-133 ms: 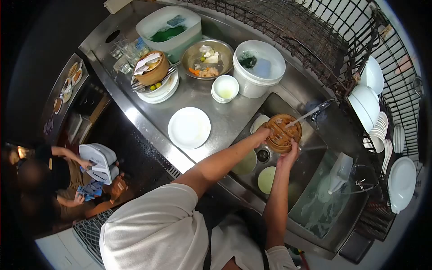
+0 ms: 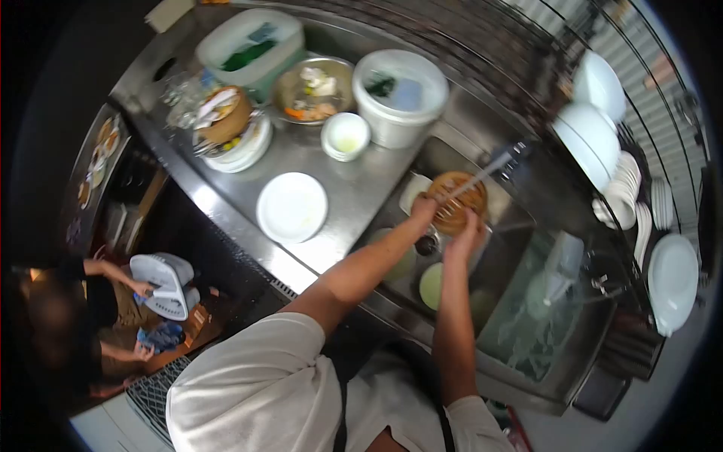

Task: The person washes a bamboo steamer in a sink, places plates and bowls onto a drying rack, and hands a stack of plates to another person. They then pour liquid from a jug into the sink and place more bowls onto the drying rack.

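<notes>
A round bamboo steamer basket (image 2: 468, 197) is held over the metal sink (image 2: 501, 260) while a stream of water from the tap (image 2: 514, 153) runs onto it. My left hand (image 2: 426, 210) grips its near left rim, fingers closed. At the near right side, my right hand (image 2: 468, 230) is closed round the edge, its fingers partly hidden. Beneath, in the sink, lie a pale green round dish (image 2: 431, 286) and a white dish (image 2: 414, 190), partly covered by my left hand and the basket. The drain (image 2: 426, 245) shows between my wrists.
A white plate (image 2: 292, 207), small stacked bowls (image 2: 346, 137), a metal bowl of scraps (image 2: 282, 90) and a white bucket (image 2: 403, 117) stand on the counter. A second basin (image 2: 520, 339) holds soapy water. White dishes (image 2: 672, 282) fill the right-hand rack. Another person (image 2: 113, 301) handles a grey-white container.
The whole view has shifted, so the scene sits further left and up, with some blur. Both hands still hold the steamer basket under the water, and it looks tilted differently.
</notes>
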`<act>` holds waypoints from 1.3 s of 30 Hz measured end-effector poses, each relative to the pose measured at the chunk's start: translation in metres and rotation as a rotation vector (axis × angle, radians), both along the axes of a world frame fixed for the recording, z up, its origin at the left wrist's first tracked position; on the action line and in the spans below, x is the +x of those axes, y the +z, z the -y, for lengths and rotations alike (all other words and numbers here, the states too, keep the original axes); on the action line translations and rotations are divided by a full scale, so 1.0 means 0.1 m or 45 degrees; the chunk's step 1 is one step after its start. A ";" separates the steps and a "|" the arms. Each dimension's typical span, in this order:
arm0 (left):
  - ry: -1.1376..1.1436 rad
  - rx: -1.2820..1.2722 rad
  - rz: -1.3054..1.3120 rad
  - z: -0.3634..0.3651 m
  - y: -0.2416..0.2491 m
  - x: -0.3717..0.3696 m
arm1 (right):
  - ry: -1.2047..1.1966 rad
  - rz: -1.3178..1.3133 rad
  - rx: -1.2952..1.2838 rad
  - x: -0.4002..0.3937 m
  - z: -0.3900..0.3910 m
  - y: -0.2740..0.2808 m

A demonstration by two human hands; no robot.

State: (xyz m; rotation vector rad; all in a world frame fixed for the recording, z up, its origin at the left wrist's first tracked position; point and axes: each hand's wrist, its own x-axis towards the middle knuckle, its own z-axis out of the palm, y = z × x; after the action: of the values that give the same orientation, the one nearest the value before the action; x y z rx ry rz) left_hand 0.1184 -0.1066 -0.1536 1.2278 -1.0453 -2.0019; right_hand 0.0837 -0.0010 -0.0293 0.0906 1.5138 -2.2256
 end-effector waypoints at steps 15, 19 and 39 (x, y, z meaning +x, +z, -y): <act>0.033 -0.179 0.363 -0.18 0.09 -0.36 | 0.017 -0.115 0.097 -0.25 -0.40 -0.15; 0.009 -0.565 0.793 -0.30 0.31 -0.21 | 0.047 -0.089 0.079 -0.24 -0.39 -0.16; -0.456 -0.244 0.166 -0.04 0.03 -0.15 | 0.214 -0.176 0.471 -0.34 -0.51 -0.14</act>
State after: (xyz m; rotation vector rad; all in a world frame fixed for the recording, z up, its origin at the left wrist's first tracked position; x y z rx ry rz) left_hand 0.1031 -0.1023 -0.1511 1.1428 -1.5771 -2.0378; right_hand 0.0500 0.0501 -0.0428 -0.0764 1.9187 -1.8336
